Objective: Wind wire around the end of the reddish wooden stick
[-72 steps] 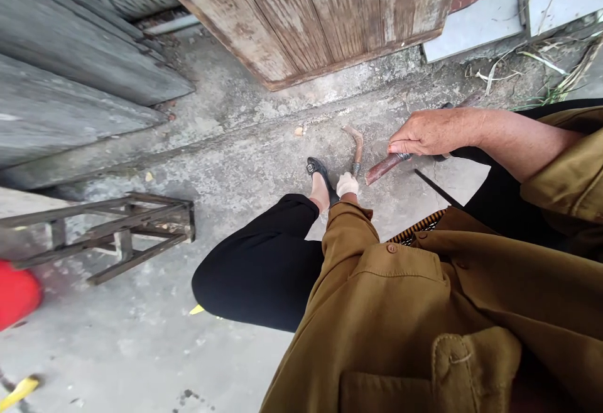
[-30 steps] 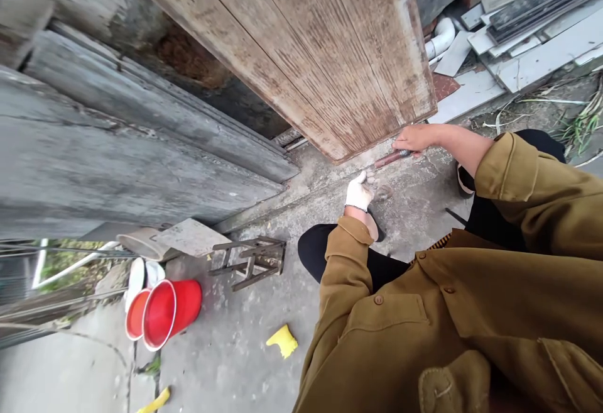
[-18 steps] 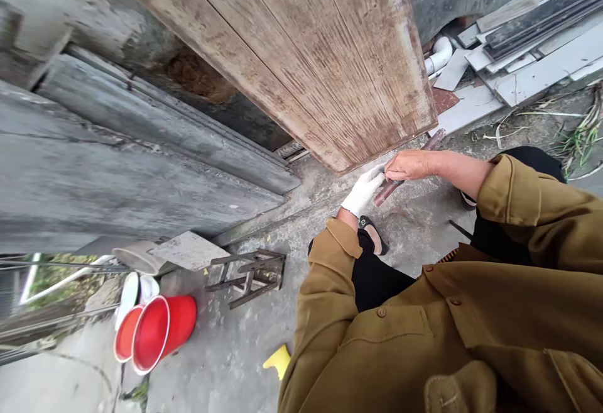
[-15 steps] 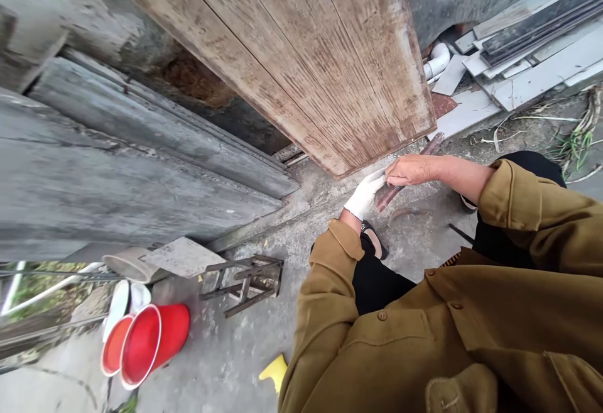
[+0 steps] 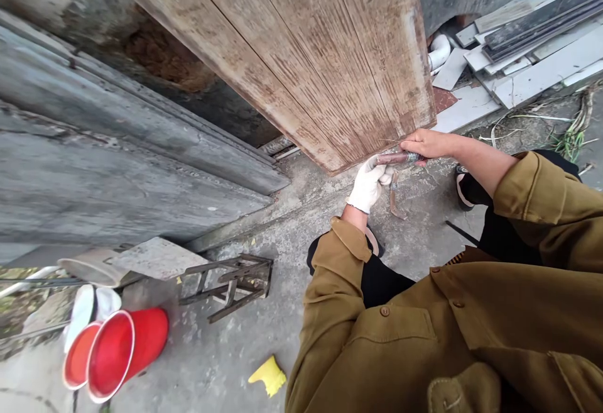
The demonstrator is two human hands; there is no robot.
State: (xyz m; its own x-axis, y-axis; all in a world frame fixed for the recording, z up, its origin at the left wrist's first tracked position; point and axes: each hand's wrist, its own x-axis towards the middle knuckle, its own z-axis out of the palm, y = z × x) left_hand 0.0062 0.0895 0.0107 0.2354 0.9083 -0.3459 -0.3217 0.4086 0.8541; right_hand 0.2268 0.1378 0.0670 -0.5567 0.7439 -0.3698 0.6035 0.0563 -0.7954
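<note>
The stick [image 5: 393, 158] runs from my left hand [image 5: 367, 185] to my right hand [image 5: 428, 144], near the panel [image 5: 311, 67]. Left of me stands the stool [image 5: 230, 292], the buckets [image 5: 149, 341] beyond it; right of the panel lie the slabs [image 5: 541, 75].

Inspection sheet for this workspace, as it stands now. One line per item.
Surface: concrete ground, worn and stained.
Job's things: brown stick, wire-wrapped; bent brown piece just below it, contact with the glove unclear.
Clutter: red buckets, yellow piece, dry stalks.
Left hand: white-gloved, at the stick's near end; grip unclear.
Right hand: bare, closed around the wrapped section.
Cables: nothing seen that is clearly a cable.
Surroundings: weathered wooden panel, grey boards, stacked pale slabs, wooden frame.
</note>
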